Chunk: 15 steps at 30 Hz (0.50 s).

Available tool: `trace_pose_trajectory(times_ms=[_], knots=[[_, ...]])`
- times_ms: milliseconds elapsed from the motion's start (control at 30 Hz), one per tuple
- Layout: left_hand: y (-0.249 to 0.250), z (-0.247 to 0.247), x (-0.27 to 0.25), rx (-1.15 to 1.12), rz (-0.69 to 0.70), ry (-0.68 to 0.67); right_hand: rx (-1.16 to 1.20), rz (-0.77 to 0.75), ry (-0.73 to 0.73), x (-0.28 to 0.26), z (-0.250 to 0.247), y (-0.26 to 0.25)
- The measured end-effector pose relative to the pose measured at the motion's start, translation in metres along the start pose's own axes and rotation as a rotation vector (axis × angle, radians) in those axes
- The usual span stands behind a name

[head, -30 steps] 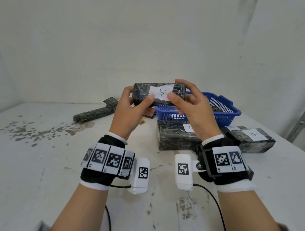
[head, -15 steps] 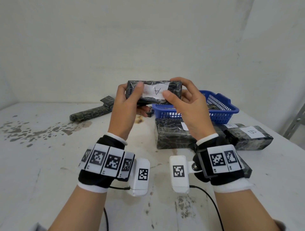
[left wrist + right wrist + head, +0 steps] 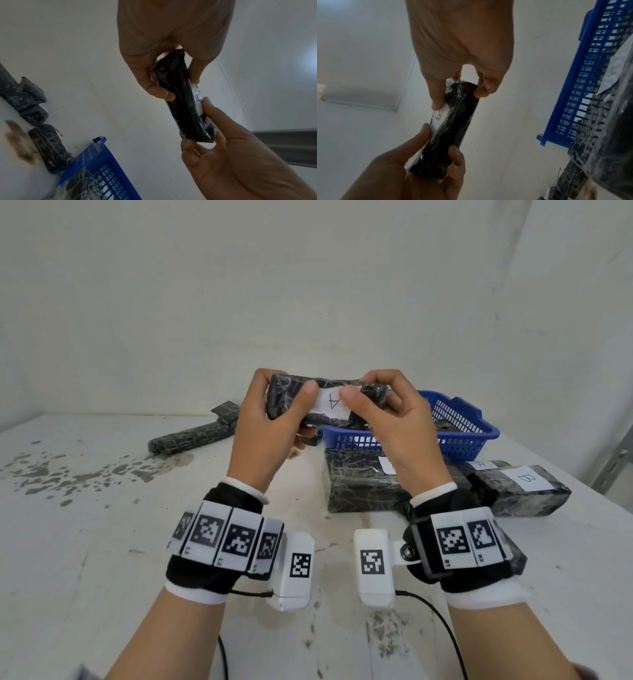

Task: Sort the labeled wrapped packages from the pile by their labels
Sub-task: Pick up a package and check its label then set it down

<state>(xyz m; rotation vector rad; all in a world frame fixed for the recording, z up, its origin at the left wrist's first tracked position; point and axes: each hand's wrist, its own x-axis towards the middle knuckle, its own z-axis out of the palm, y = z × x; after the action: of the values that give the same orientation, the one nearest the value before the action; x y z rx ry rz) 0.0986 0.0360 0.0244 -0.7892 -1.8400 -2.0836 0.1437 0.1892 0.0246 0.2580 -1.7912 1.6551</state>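
Leftmost, on the stained white table (image 3: 85,542): a long dark wrapped bundle (image 3: 191,436), lying flat and well apart from the rest. Next, the left hand (image 3: 263,440), raised above the table, thumb (image 3: 305,397) pressed on the front face of a dark wrapped package (image 3: 291,392) and fingers curled behind its left end, gripping it firmly. Centred on that package, a white label (image 3: 331,402) marked "A", upside down to the head camera. On the other end, the right hand (image 3: 394,433), thumb on the front beside the label and fingers curled over the top and back, likewise clamped on the package. So: package held in the air by both hands, long axis level, in front of a blue basket (image 3: 479,436). Inside the basket, some dark wrapped contents, too hidden to read. Below the right hand, a larger wrapped block (image 3: 359,484) flat on the table, its label partly hidden by the wrist. Just beside it, further right, another package with an "A" label (image 3: 481,464), and nearest the right edge one labelled "B" (image 3: 525,478).
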Motion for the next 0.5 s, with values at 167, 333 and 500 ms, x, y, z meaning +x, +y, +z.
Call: trace_pose_trajectory(times_ms=[167, 333, 500], knots=[[0.006, -0.004, 0.002, 0.1, -0.142, -0.101, -0.079, -0.069, -0.032, 0.001, -0.003, -0.001], [0.008, -0.003, 0.004, -0.106, -0.091, 0.006, -0.028, -0.069, -0.056, 0.0, -0.001, -0.002], [0.004, -0.004, 0.005, -0.154, -0.064, 0.048, 0.038, -0.038, -0.081, -0.001, -0.003, -0.011]])
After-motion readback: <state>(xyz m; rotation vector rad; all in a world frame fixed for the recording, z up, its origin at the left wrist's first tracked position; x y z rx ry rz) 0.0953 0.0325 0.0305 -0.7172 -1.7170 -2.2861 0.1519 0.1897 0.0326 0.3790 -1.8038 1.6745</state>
